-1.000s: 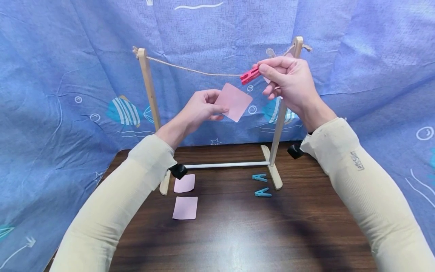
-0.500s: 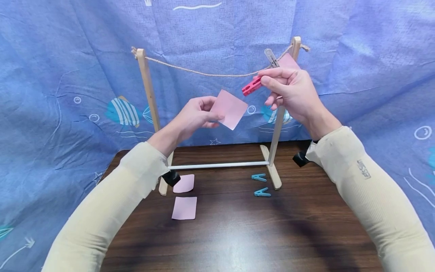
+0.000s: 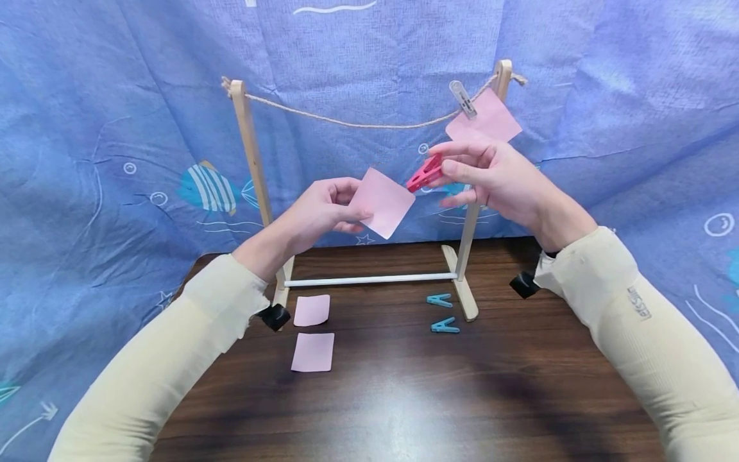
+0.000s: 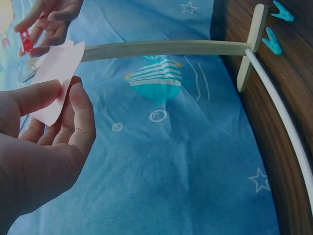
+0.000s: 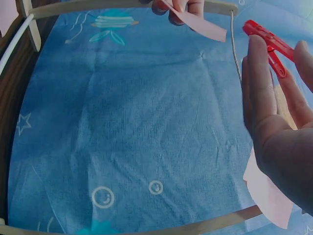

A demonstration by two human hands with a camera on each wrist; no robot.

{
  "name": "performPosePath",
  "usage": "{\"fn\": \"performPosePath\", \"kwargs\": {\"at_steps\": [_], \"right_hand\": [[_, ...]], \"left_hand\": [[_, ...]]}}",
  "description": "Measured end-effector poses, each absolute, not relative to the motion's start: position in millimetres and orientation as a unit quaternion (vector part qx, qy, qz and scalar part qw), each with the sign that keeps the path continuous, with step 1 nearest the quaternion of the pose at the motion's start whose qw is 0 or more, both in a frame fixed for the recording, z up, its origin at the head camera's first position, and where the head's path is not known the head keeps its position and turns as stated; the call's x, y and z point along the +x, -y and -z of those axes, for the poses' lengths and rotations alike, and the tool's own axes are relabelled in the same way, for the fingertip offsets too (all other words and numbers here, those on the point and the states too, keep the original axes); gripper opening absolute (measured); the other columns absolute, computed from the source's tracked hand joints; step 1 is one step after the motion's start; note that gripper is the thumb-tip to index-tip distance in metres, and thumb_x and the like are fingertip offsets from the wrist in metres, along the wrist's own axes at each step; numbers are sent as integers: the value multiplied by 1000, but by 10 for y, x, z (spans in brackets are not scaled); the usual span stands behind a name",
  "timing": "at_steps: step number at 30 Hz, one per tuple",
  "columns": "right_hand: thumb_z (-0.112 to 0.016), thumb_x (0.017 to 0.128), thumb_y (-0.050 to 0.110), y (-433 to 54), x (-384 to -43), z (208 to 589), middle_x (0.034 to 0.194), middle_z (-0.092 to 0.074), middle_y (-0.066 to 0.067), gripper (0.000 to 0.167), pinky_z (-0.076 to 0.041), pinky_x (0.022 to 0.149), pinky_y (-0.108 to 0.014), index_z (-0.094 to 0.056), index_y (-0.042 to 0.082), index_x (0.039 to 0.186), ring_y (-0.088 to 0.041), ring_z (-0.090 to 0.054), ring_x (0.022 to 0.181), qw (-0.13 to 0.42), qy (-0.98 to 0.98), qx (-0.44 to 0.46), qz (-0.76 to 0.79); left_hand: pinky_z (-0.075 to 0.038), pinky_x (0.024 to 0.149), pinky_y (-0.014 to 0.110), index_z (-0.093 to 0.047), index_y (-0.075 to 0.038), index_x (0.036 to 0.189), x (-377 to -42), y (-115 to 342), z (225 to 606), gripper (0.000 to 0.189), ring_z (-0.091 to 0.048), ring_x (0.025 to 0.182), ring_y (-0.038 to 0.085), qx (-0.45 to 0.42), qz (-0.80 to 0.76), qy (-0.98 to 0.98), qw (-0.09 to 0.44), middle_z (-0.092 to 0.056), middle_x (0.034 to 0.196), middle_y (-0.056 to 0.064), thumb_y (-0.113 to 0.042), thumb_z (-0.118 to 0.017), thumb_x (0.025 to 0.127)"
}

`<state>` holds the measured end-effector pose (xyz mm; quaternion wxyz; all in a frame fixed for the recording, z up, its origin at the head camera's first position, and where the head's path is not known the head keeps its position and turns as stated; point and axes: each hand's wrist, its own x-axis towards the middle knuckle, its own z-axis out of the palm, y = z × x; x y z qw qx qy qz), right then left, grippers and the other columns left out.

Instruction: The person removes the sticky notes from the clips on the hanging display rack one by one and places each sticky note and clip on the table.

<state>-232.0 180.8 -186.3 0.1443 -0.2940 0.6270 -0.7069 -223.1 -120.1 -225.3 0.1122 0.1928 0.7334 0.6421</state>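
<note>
In the head view my left hand (image 3: 323,215) pinches a pink square of paper (image 3: 383,204) between thumb and fingers, below the rope (image 3: 346,124). My right hand (image 3: 496,176) holds a red clothespin (image 3: 425,173) by its handle end, its tip close to the paper's right corner; whether they touch I cannot tell. The right wrist view shows the red clothespin (image 5: 268,44) between thumb and fingers, its handles spread. Behind the right hand, a clear clothespin (image 3: 463,99) fixes another pink paper (image 3: 487,119) to the rope's right part.
The rope runs between two wooden posts (image 3: 252,151) joined low down by a white bar (image 3: 369,280). Two pink papers (image 3: 313,352) lie on the brown table (image 3: 381,398) at left. Two blue clothespins (image 3: 444,325) lie by the right foot. A blue patterned cloth (image 3: 369,58) hangs behind.
Both hands have come down from rope height, the left also shifting left with its paper. The red clothespin now tilts down toward the paper. The clear clothespin and hanging paper have come into fuller view.
</note>
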Motion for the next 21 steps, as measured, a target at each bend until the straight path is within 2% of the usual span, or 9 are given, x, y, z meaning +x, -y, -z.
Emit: {"fn": "performPosePath", "kwargs": {"at_steps": [8,14,21], "right_hand": [[-61,99,-2,-1852,-2261,1965,123,-66,-12,32,-57,90,-47,-67,4,130,-25,-69,104,182,-644,-318,671],[-63,98,-3,-1855,-2249,2146,125,-67,-11,33,-58,88,-48,-66,3,130,-28,-70,106,183,-674,-314,643],[-68,96,0,-1853,-2255,2483,123,-70,-14,37,-59,86,-48,-64,3,133,-29,-72,100,199,-708,-275,620]], "left_hand": [[-60,86,41,-60,1,130,-2186,1347,2348,37,-69,96,24,192,-630,-743,123,-70,112,16,-1,-70,94],[-60,83,39,-57,1,133,-2176,1458,2484,40,-69,95,23,181,-633,-742,130,-70,113,16,-1,-70,95],[-61,80,38,-55,3,134,-2129,1548,2705,42,-70,91,23,170,-628,-746,144,-70,112,17,-1,-69,95]]}}
